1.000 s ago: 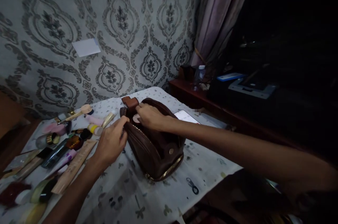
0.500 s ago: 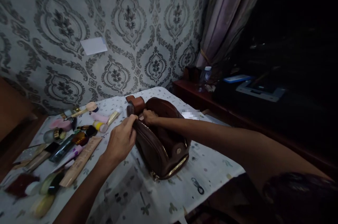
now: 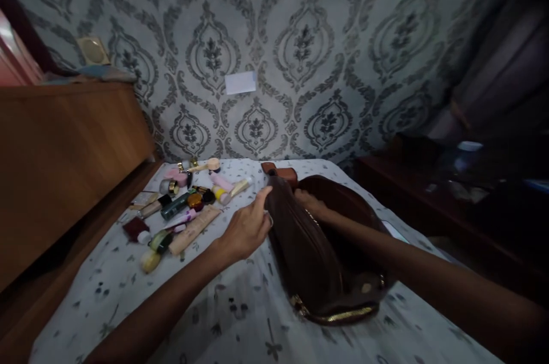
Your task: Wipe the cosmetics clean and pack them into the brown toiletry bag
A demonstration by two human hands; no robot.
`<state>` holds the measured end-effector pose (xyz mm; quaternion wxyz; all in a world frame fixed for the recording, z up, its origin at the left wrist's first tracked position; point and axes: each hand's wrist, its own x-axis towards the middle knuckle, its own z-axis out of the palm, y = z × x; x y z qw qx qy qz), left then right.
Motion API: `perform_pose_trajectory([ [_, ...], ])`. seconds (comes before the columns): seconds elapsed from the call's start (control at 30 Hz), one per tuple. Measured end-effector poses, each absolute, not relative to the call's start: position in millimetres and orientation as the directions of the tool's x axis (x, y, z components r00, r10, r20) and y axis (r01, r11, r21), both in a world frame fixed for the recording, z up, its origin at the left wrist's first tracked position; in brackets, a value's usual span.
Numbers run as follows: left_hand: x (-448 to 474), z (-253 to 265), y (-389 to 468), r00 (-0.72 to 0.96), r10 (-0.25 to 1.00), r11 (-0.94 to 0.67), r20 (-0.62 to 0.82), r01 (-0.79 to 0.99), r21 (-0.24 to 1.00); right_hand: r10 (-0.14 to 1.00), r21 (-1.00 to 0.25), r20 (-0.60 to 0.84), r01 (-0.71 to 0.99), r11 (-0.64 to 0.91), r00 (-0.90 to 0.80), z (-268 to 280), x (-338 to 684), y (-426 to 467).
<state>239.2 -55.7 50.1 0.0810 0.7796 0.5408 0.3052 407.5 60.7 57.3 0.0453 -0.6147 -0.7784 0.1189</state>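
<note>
A dark brown bag [image 3: 300,250] with gold zippers stands unzipped on a patterned white cloth [image 3: 240,335]. My left hand [image 3: 246,227] is at the bag's left side, its index finger stretched along the upper edge and the other fingers curled against the leather. Through the opening reaches my right hand [image 3: 313,205], near the bag's far end. Its fingers look bent, but the tips are hidden behind the rim, and whatever they hold cannot be made out. A lighter brown strap [image 3: 285,174] sticks out at the far end.
Several cosmetics lie left of the bag, among them a beige tube [image 3: 195,231], a dark green bottle [image 3: 175,206] and a wooden-handled brush [image 3: 206,166]. A wooden cabinet [image 3: 72,164] borders the left; patterned wall [image 3: 300,55] rises behind. A dark red ledge [image 3: 394,187] runs along the right.
My view has swung left, so bag and cosmetics appear further right. The left hand's index finger now points along the bag's edge. My right hand stays inside the bag.
</note>
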Motion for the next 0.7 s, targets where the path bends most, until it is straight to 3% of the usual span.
perform_pose_trajectory([
  [0.1,206.5,34.2,-62.2,0.182,0.920,-0.322,0.347,0.855,0.407,0.958,-0.201,-0.045,0.942,0.269,-0.283,79.2,413.3,61.7],
  [0.17,183.1,22.6,-68.6,0.184,0.933,-0.290,0.310,0.893,0.343,0.927,-0.207,0.115,0.904,0.375,-0.358,98.1,414.4,54.3],
  [0.27,155.3,4.9,-81.8,0.210,0.948,-0.266,0.237,0.935,0.236,0.756,-0.236,0.462,0.757,0.609,-0.465,124.3,405.7,23.6],
  [0.4,140.0,-22.1,-98.7,0.275,0.935,-0.313,0.223,0.937,0.158,0.558,-0.357,0.643,0.440,0.824,-0.525,124.6,368.2,-34.8],
  [0.47,138.0,-34.5,-103.6,0.302,0.917,-0.343,0.260,0.930,0.129,0.539,-0.449,0.630,0.303,0.840,-0.559,101.9,341.3,-52.3],
  [0.53,136.3,-42.8,-106.3,0.308,0.908,-0.350,0.285,0.930,0.111,0.602,-0.598,0.558,0.225,0.769,-0.572,67.7,313.4,-54.4],
  [0.63,130.9,-46.9,-109.5,0.267,0.927,-0.301,0.264,0.949,0.097,0.843,-0.889,0.334,0.157,0.430,-0.422,13.0,276.8,-34.5],
  [0.7,125.7,-46.5,-112.1,0.228,0.947,-0.253,0.227,0.963,0.090,0.893,-0.931,0.253,0.155,0.329,-0.373,-15.1,257.7,-15.8],
])
